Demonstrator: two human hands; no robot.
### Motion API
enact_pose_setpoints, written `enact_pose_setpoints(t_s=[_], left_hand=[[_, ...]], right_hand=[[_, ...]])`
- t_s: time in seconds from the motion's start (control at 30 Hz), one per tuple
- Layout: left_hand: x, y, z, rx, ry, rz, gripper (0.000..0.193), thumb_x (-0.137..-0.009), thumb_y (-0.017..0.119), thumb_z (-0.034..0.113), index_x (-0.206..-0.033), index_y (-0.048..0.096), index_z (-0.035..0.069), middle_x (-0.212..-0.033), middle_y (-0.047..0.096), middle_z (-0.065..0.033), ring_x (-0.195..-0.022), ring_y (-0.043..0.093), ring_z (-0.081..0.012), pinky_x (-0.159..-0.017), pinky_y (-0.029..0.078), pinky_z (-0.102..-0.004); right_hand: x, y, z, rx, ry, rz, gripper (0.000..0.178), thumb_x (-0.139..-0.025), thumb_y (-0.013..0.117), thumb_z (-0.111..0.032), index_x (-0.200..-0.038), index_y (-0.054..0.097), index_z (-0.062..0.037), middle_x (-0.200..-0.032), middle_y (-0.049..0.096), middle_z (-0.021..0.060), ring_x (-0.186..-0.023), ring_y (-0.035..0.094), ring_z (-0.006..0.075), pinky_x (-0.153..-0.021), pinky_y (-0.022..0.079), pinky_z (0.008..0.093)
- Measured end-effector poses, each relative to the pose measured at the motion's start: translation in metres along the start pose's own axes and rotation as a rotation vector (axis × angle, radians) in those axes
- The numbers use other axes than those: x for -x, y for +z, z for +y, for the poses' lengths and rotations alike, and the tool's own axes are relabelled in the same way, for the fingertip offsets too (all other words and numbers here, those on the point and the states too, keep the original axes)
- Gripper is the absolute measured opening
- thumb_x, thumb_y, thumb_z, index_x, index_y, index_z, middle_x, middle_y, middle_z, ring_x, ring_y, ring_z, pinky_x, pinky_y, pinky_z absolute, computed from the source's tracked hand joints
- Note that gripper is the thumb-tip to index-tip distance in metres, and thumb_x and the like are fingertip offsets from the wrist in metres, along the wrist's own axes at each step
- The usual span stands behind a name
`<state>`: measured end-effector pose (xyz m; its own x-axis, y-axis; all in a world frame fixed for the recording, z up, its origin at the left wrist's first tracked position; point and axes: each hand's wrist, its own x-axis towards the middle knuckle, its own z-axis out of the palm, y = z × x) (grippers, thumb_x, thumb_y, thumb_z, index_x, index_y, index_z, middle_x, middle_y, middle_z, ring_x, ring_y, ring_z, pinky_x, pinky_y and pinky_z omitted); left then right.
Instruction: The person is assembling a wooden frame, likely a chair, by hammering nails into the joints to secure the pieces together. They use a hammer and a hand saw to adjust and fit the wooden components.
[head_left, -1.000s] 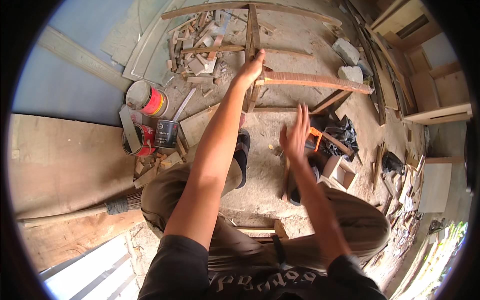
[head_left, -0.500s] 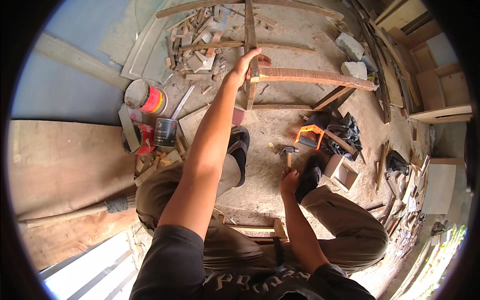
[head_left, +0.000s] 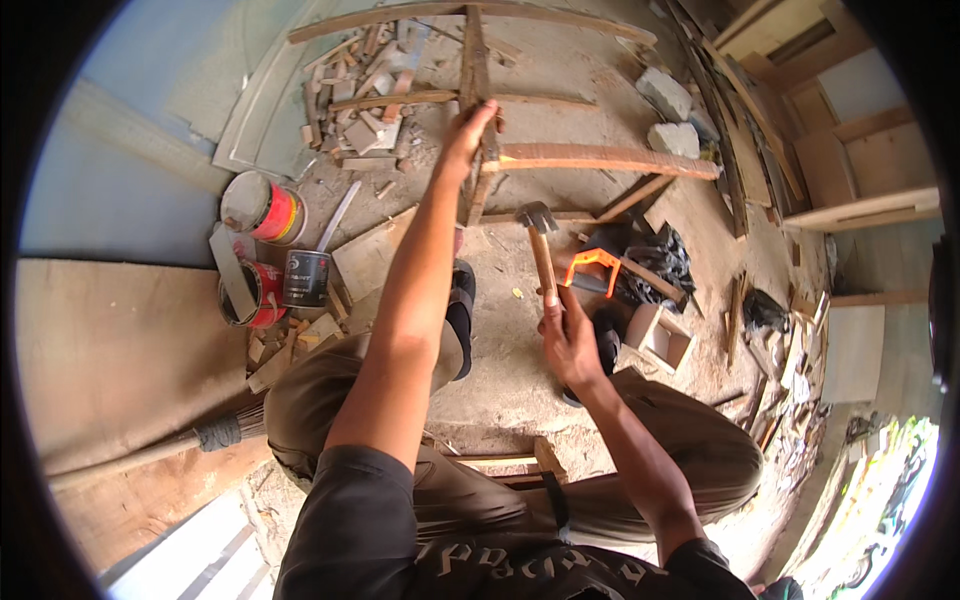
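Observation:
My left hand [head_left: 470, 142] is wrapped round the upright bar of a wooden frame [head_left: 610, 159], close to where a reddish crosspiece meets it; some of its fingers are hidden behind the bar. In my right hand [head_left: 572, 342] is a hammer [head_left: 541, 250], gripped by its wooden handle with the dark metal head pointing up and away from me. The hammer head is in the air, below the crosspiece and apart from it. An orange-handled saw [head_left: 594, 268] lies on the floor just right of the hammer.
Paint cans [head_left: 306, 278] stand at the left beside a plywood sheet [head_left: 130, 350]. Wood offcuts [head_left: 372, 132] are heaped beyond them. Near my right foot are a small wooden box [head_left: 660, 336] and a black plastic bag [head_left: 668, 262]. Concrete blocks [head_left: 674, 139] sit at the far right.
My right hand has raised the hammer from low near my right foot up toward the frame. My left hand keeps its hold on the bar. The whole view has shifted slightly.

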<state>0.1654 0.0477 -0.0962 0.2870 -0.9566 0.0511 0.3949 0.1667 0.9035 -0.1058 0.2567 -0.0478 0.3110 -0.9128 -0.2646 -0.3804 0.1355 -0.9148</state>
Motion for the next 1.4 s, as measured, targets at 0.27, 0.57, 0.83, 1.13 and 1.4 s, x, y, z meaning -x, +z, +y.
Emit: enact_pose_setpoints(t_s=[0.27, 0.57, 0.83, 1.13, 1.4], left_hand=[[-0.004, -0.005, -0.004, 0.059, -0.063, -0.064, 0.034, -0.089, 0.064, 0.042, -0.093, 0.062, 0.008, -0.076, 0.065, -0.0047, -0.068, 0.057, -0.0114, -0.064, 0.044, -0.0267], [-0.002, -0.025, -0.018, 0.055, -0.122, -0.099, 0.047, -0.093, 0.056, 0.042, -0.118, 0.062, 0.002, -0.106, 0.066, -0.0090, -0.102, 0.056, -0.0149, -0.093, 0.040, -0.0307], [-0.009, -0.022, -0.030, 0.048, -0.117, 0.062, 0.030, -0.090, 0.062, 0.040, -0.097, 0.061, 0.011, -0.094, 0.063, -0.0019, -0.084, 0.060, -0.0121, -0.075, 0.046, -0.0280], [-0.007, -0.016, -0.017, 0.026, -0.192, 0.006, 0.028, -0.091, 0.059, 0.042, -0.092, 0.059, 0.014, -0.085, 0.062, 0.0000, -0.077, 0.056, -0.0105, -0.071, 0.043, -0.0265], [0.008, -0.014, 0.001, -0.200, -0.035, 0.085, 0.039, -0.087, 0.065, 0.046, -0.095, 0.062, 0.007, -0.078, 0.057, 0.0041, -0.069, 0.049, -0.0077, -0.060, 0.037, -0.0233]], right_hand=[[-0.041, 0.003, -0.128, 0.057, -0.425, 0.089, 0.033, -0.105, 0.036, -0.025, -0.102, 0.051, 0.0044, -0.056, 0.048, 0.0085, -0.049, 0.045, 0.0142, -0.047, 0.038, 0.0333], [-0.056, 0.001, -0.124, 0.392, -0.382, -0.003, 0.027, -0.101, 0.045, -0.019, -0.090, 0.049, 0.0044, -0.065, 0.057, 0.0272, -0.064, 0.059, 0.0488, -0.051, 0.042, 0.0503], [-0.071, -0.008, -0.097, 0.649, -0.662, -0.074, 0.022, -0.099, 0.048, -0.014, -0.093, 0.048, 0.0071, -0.057, 0.055, 0.0260, -0.058, 0.056, 0.0484, -0.048, 0.043, 0.0529], [-0.067, -0.006, -0.089, 0.435, -0.557, 0.068, 0.030, -0.101, 0.047, -0.021, -0.087, 0.049, 0.0050, -0.060, 0.053, 0.0237, -0.052, 0.052, 0.0459, -0.047, 0.040, 0.0494], [-0.041, -0.040, -0.113, 0.250, -0.297, 0.191, 0.049, -0.103, 0.038, -0.043, -0.093, 0.058, 0.0012, -0.064, 0.052, 0.0077, -0.056, 0.050, 0.0149, -0.052, 0.042, 0.0339]])
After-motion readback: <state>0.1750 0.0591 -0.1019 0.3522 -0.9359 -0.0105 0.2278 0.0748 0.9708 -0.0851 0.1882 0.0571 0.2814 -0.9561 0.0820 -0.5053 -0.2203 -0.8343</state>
